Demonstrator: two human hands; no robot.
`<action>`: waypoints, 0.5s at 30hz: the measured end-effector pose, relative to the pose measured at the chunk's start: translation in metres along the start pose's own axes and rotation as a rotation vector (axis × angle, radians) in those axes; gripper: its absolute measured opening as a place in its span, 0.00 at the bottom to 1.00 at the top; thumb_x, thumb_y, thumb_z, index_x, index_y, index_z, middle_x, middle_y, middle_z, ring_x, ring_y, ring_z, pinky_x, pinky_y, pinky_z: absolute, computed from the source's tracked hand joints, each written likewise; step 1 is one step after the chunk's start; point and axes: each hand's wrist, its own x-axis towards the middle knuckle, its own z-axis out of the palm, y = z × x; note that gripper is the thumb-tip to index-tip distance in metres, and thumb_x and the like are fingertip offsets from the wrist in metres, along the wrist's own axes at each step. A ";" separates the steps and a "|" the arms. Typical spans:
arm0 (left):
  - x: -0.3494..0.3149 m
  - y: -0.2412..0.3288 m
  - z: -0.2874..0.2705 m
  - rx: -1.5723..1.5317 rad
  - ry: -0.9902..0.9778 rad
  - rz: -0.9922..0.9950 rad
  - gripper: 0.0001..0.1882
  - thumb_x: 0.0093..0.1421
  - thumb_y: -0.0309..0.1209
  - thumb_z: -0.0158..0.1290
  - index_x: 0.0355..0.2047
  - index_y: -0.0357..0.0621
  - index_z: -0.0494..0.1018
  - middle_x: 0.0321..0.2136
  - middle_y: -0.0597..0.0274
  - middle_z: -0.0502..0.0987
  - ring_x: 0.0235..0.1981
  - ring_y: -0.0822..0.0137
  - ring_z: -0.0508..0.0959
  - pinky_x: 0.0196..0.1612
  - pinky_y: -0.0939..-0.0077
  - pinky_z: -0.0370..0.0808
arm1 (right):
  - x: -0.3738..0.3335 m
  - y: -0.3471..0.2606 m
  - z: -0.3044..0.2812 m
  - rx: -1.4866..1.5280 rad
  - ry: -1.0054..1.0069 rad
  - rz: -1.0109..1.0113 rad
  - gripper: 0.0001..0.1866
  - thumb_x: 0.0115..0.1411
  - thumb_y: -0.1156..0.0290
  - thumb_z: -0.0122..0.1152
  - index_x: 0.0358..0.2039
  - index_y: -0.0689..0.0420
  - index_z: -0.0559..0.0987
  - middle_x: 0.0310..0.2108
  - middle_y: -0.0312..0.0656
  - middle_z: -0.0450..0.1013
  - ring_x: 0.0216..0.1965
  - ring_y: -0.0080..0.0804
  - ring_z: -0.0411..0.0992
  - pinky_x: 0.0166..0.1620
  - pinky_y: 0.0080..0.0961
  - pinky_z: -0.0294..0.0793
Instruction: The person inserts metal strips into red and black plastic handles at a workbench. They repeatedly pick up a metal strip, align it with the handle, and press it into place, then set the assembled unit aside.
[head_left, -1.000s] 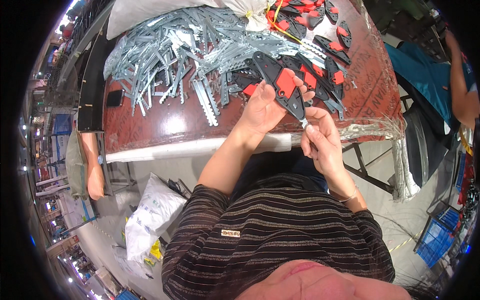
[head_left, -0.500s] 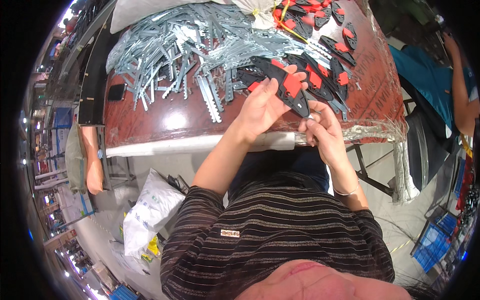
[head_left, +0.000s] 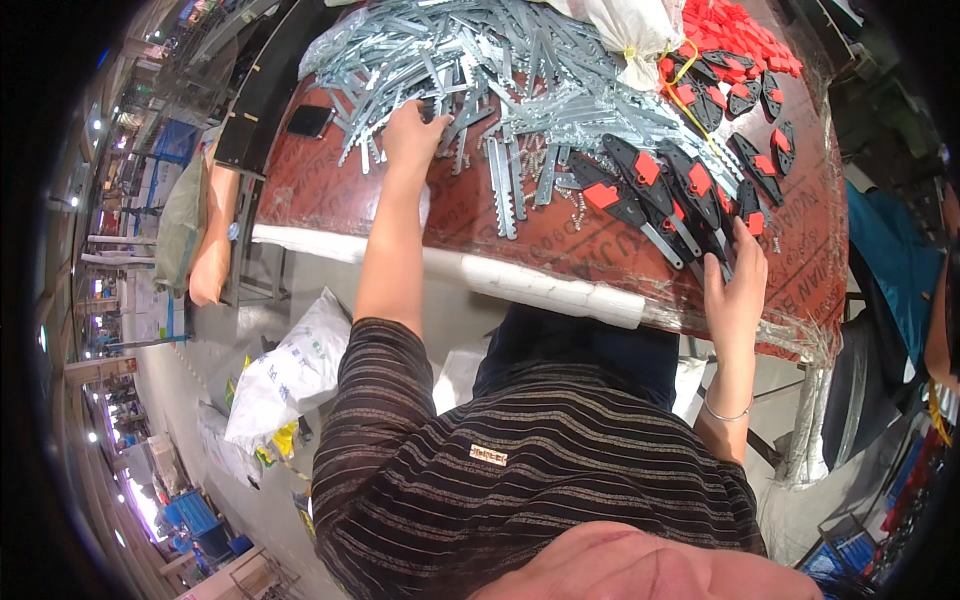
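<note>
My left hand reaches into the near left edge of a heap of notched grey metal strips. Its thumb and fingers are apart, and the fingertips are partly hidden among the strips. At the right, my right hand lies beside a cluster of black plastic holders with red tabs. The thumb and fingers are spread around the near end of one holder, touching or almost touching it. Metal strips stick out from the near ends of several holders. Small springs lie between the heap and the holders.
Red pieces are piled at the far right near a white sack with a yellow tie. A dark flat rectangular object rests at the table's left. White padding lines the front edge. A white bag stands on the floor.
The black holder that both hands held is out of them. My left hand has moved left to the metal strips, and my right hand to the holders on the table.
</note>
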 end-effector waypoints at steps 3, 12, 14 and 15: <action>0.010 -0.006 0.003 0.134 -0.052 0.033 0.20 0.46 0.41 0.58 0.36 0.38 0.77 0.30 0.50 0.78 0.31 0.55 0.78 0.37 0.66 0.73 | -0.001 -0.002 -0.002 -0.092 0.037 -0.096 0.26 0.50 0.74 0.60 0.52 0.58 0.68 0.48 0.48 0.66 0.48 0.47 0.64 0.51 0.36 0.62; -0.013 -0.008 -0.022 0.009 -0.015 0.079 0.15 0.50 0.39 0.54 0.33 0.40 0.77 0.29 0.48 0.78 0.34 0.50 0.77 0.39 0.63 0.72 | -0.007 -0.009 -0.006 0.036 0.079 -0.118 0.20 0.46 0.75 0.61 0.43 0.56 0.73 0.45 0.44 0.68 0.46 0.43 0.66 0.48 0.36 0.63; -0.009 -0.002 -0.015 0.108 -0.015 0.125 0.17 0.51 0.40 0.54 0.34 0.40 0.77 0.31 0.48 0.78 0.35 0.50 0.77 0.40 0.63 0.72 | -0.009 -0.012 -0.007 0.068 0.064 -0.137 0.19 0.47 0.74 0.60 0.43 0.56 0.73 0.45 0.43 0.69 0.46 0.43 0.66 0.49 0.36 0.63; -0.004 -0.001 -0.009 0.182 -0.040 0.151 0.17 0.51 0.40 0.55 0.35 0.40 0.77 0.31 0.49 0.78 0.35 0.50 0.77 0.40 0.63 0.72 | -0.011 -0.014 -0.006 0.073 0.061 -0.145 0.19 0.47 0.74 0.60 0.42 0.56 0.73 0.44 0.43 0.69 0.45 0.43 0.66 0.49 0.36 0.62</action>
